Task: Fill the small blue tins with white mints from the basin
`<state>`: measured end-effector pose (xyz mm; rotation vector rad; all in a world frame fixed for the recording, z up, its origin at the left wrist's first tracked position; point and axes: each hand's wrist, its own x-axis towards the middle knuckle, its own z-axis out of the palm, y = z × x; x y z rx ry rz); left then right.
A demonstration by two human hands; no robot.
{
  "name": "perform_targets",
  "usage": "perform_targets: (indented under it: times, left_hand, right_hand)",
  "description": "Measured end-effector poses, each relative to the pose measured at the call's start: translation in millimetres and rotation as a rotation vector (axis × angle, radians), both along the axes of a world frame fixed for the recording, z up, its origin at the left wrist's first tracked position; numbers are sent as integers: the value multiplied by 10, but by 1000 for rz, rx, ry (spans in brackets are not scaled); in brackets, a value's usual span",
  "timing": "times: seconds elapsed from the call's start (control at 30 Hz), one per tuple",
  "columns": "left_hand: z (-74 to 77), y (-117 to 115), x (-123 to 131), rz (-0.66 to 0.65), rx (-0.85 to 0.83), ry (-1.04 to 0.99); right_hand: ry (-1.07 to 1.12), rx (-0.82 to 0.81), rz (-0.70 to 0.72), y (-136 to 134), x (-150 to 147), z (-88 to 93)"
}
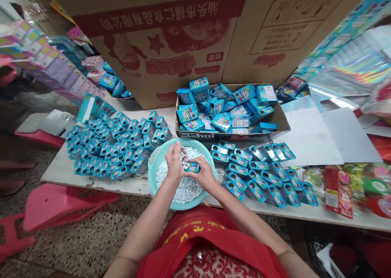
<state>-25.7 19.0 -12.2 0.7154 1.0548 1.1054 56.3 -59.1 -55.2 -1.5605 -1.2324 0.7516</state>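
Red apron cloth with yellow lettering fills six o'clock, nearest the camera, if the basin is taken as the dial's centre and twelve points away from the wearer. Running from nine to three, the long white table carries nearly everything. At twelve stands a tall brown carton, its printed lettering upside down. Packed rows of blue mint-style cases stand on end between nine and ten, and a looser group of blue cases stands at three. At one o'clock, against the carton, an open cardboard tray holds a jumble of printed blue boxes. Low, between eight and nine, is a pink plastic stool.

Smaller than these, the round turquoise basin sits at the table's front edge, filled with white pellets. Both hands are over it, close together. The left hand, fingers raised and curled, cups a small heap of pellets toward one o'clock. The right hand pinches a single blue case between thumb and fingers, right beside the cupped heap, above the basin's middle.
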Motion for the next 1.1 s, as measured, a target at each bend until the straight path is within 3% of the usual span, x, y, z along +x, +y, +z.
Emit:
perform_targets:
  times: [0.23, 0.47, 0.93, 1.1]
  left_hand:
    - [132, -41, -71, 41, 45, -39]
    - [1, -93, -10, 51, 24, 13]
    - [-42, -154, 24, 74, 165, 25]
    - [-130, -105, 21, 93, 50, 67]
  right_hand:
    - [42, 97, 18, -68, -33, 101]
    - [49, 85, 0, -47, -1, -30]
    - [91, 158, -1, -82, 19, -66]
    - [151, 89, 0, -29, 36, -222]
